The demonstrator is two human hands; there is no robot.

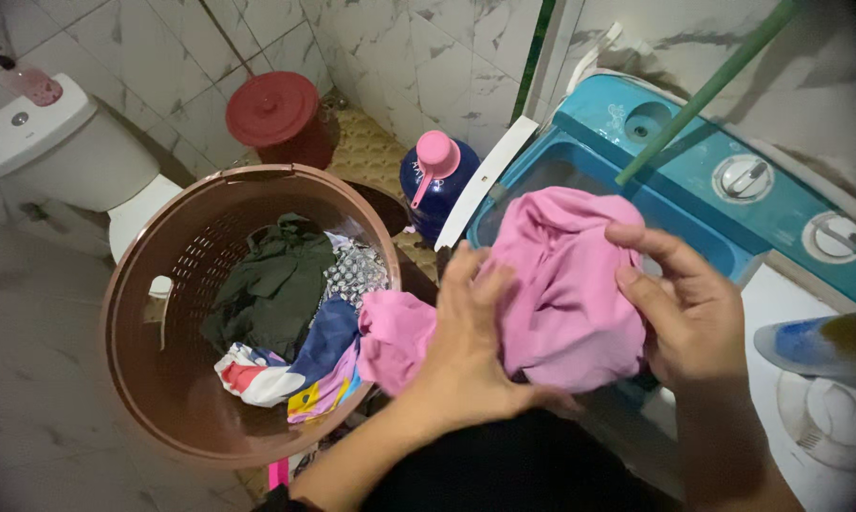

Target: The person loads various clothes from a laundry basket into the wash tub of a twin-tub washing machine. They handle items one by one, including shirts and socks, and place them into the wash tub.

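Hands first: my left hand (470, 337) and my right hand (689, 308) both grip the pink cloth (565, 284), bunched up between them. My left fingers (466, 275) are curled over the cloth's near left side, pressing into the folds. My right fingers (651, 242) hook over its upper right edge, thumb underneath, closed on the fabric. A loose end of the cloth trails down and left, touching the rim of the basket (129, 284).

That basket is brown, round and perforated, and stands on the tiled floor just left of my hands. Inside lie a dark green garment (271, 284), a black-and-white patterned piece (352, 270) beside it, and a bright multicoloured one (290, 374) nearest me (blue, white, red and yellow, as far as I can make out).

The cloth hangs over the open tub of the washer (693, 194), a blue twin-tub machine with two round dials on its top panel. A white lid (489, 180) leans at the tub's left edge. A green pole (708, 90) slants across above the machine. At the far right edge something blue and blurred shows; I cannot tell what it is.

Behind the basket stands a dark blue bottle (437, 190) with a pink cap. Farther back sits a red bin (281, 118) with its lid on, against the marble-tiled wall. In the far left corner is a white toilet (63, 152), with a small pink pump bottle (29, 81) on its tank.
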